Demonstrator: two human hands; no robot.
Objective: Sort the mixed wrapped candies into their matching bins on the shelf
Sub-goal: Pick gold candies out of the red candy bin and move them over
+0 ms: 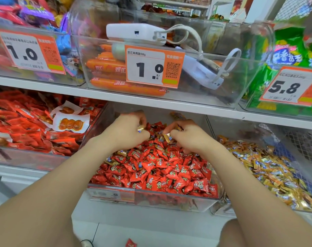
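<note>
The right hand (189, 138) pinches a small gold-wrapped candy (167, 136) over the clear plastic bin of red-wrapped candies (178, 202), and the left hand (128, 132) pinches a second gold piece (140, 129). The heap of gold-wrapped candies (269, 170) lies in the next bin to the right, so the right hand is nearer to it.

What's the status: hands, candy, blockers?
Left hand grips a gold candy; right hand pinches a second gold candy. Both over the red-candy bin, gold strays mixed in. No blockers; one red candy on the floor.
</note>
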